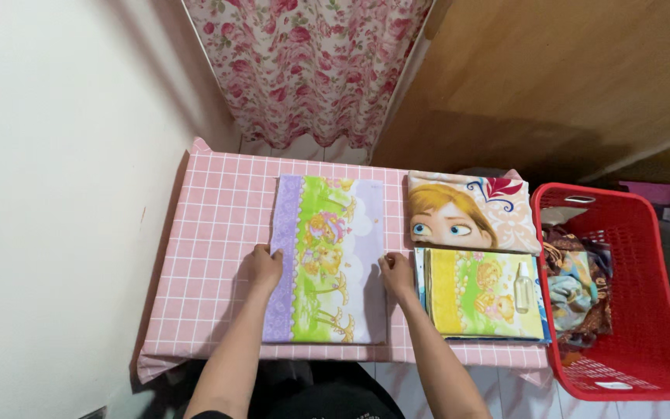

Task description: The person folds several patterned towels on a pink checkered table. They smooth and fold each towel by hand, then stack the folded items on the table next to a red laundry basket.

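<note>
pressing flat: left hand [261, 268], right hand [397, 273], fingers spread on side edges of folded cloth [327, 260] | cloth: purple-green cartoon print, frame centre on pink table [211, 233] | right: two folded cloths, spray bottle [523, 287], red basket [645, 310]

Folded purple-green cartoon cloth [326, 260] lies flat on pink checked table [211, 233].

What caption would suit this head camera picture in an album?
Both hands, left and right, press the edges of a folded cartoon-print cloth on a pink checked table, beside a red basket.
</note>
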